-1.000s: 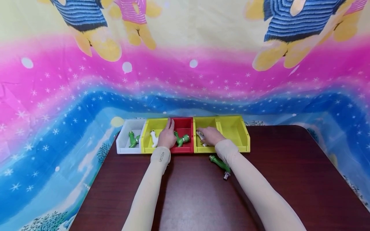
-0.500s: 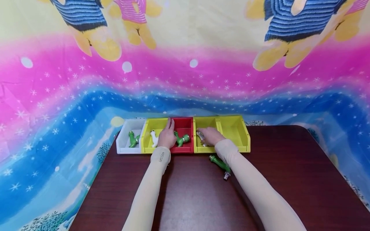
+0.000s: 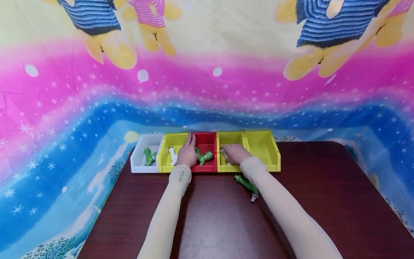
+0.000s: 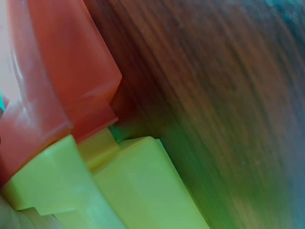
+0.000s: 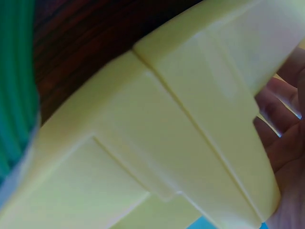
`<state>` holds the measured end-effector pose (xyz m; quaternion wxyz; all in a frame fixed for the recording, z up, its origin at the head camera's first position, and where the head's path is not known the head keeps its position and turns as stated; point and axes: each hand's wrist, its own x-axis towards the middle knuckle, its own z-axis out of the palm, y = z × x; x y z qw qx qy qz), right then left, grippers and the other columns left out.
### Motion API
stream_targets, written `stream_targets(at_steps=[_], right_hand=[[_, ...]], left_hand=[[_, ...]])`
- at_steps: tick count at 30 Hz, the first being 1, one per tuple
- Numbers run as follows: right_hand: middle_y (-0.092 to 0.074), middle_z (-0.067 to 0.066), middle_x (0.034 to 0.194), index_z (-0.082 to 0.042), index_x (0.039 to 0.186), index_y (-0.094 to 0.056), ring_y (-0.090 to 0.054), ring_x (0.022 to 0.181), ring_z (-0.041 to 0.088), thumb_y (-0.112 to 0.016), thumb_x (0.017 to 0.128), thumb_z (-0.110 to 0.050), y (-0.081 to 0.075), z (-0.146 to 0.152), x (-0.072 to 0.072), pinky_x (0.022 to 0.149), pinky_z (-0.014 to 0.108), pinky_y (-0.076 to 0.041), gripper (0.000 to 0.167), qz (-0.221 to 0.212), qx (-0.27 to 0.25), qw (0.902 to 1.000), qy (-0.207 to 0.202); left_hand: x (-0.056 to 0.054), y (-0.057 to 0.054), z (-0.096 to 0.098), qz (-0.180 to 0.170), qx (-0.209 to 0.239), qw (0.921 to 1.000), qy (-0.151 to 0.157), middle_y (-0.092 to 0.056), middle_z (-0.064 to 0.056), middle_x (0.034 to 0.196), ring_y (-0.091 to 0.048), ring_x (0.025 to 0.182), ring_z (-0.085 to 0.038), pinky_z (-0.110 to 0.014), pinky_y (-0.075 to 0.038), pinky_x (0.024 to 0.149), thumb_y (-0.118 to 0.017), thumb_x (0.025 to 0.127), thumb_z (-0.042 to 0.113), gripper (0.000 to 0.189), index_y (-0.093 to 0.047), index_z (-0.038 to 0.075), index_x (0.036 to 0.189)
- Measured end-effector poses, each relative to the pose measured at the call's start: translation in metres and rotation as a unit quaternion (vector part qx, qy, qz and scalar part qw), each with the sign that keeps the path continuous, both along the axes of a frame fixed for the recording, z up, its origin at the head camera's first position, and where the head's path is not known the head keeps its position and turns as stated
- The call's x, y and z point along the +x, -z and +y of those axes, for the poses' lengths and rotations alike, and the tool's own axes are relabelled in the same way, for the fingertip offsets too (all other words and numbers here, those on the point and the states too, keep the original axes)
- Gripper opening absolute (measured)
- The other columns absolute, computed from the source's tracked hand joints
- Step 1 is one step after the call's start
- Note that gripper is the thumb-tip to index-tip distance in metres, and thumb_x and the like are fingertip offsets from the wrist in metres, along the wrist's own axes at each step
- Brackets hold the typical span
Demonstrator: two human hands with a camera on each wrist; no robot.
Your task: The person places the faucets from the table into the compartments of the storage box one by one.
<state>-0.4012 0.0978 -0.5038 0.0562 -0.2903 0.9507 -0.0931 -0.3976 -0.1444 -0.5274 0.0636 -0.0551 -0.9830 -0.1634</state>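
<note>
My right hand [image 3: 237, 154] reaches into the left of the two right-hand yellow bins [image 3: 231, 168]. Its fingers hold a white tap [image 3: 224, 152], mostly hidden by the hand. With its fingers straight, my left hand [image 3: 187, 154] rests over the wall between the red bin [image 3: 205, 139] and the yellow bin [image 3: 166, 167] to its left. A green tap [image 3: 203, 157] with a metal collar lies in the red bin. Beside the left hand, another white tap [image 3: 173, 156] lies in that yellow bin. The left wrist view shows the red bin's corner [image 4: 71, 57] against yellow plastic [image 4: 143, 186].
A white bin [image 3: 137, 158] at the row's left end holds a green tap [image 3: 149, 157]. One more yellow bin [image 3: 275, 158] ends the row at the right. On the brown table [image 3: 213, 223], a green tap with a metal nozzle [image 3: 247, 185] lies beside the right forearm.
</note>
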Motion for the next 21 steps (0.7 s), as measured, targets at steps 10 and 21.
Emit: stream_targets(at_steps=[10,21], right_hand=[[-0.073,0.017,0.118,-0.006,0.143,-0.057,-0.07,0.103,0.033,-0.081,0.091,-0.02,0.0006,-0.0012,-0.0018,0.095,0.048,-0.058,0.059,0.001,0.016,0.9999,-0.001],[-0.072,0.017,0.119,-0.004,0.139,-0.057,-0.069,0.11,0.036,-0.081,0.091,-0.02,0.0019,-0.0016,0.0003,0.101,0.05,-0.055,0.056,0.008,0.023,0.9996,-0.011]], left_hand=[[0.0003,-0.0024,0.0015,-0.006,0.005,0.9999,-0.008,-0.014,-0.007,0.175,-0.067,0.095,-0.032,-0.04,-0.057,0.075,-0.06,0.091,0.003,0.086,-0.02,0.012,0.167],[-0.0001,-0.0006,0.0005,-0.007,0.003,0.9999,-0.008,-0.014,-0.007,0.175,-0.065,0.117,-0.034,-0.04,-0.058,0.078,-0.06,0.091,0.004,0.086,-0.02,0.012,0.167]])
